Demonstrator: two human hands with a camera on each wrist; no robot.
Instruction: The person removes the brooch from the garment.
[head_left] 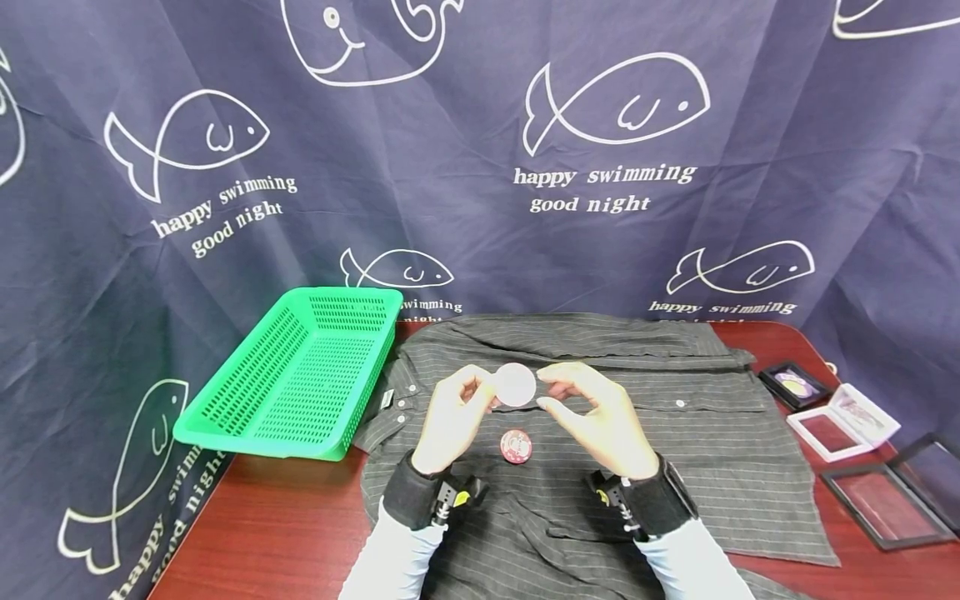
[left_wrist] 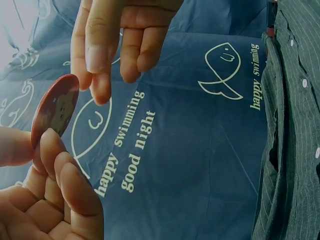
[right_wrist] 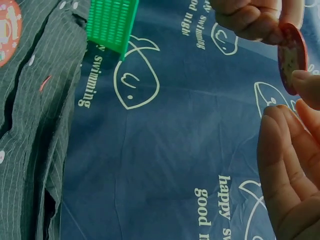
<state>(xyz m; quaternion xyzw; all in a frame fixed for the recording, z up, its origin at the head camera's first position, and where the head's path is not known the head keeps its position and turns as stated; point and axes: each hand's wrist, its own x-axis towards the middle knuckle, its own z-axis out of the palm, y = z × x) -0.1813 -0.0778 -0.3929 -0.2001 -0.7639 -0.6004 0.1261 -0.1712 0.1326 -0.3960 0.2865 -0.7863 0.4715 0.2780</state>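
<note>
Head view, by clock face: twelve, matt cloth curtain [head_left: 480,183]; four, creased matt cloth garment [head_left: 712,458]; five, smooth disc [head_left: 515,384]; seven, glossy wood-look tabletop [head_left: 322,542]; eight, perforated plastic basket [head_left: 307,392].

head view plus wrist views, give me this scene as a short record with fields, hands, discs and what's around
left hand: pinches a round disc, raised
right hand: fingers apart, close by the disc; contact hard to tell
disc colours: pale in head view, red with a picture in wrist views
second disc: red, lying on the garment
garment: dark, striped, buttoned, spread on the red-brown table
left side: green basket
right side: black case, open white case, open black frame
backdrop: dark blue, white fish
</note>
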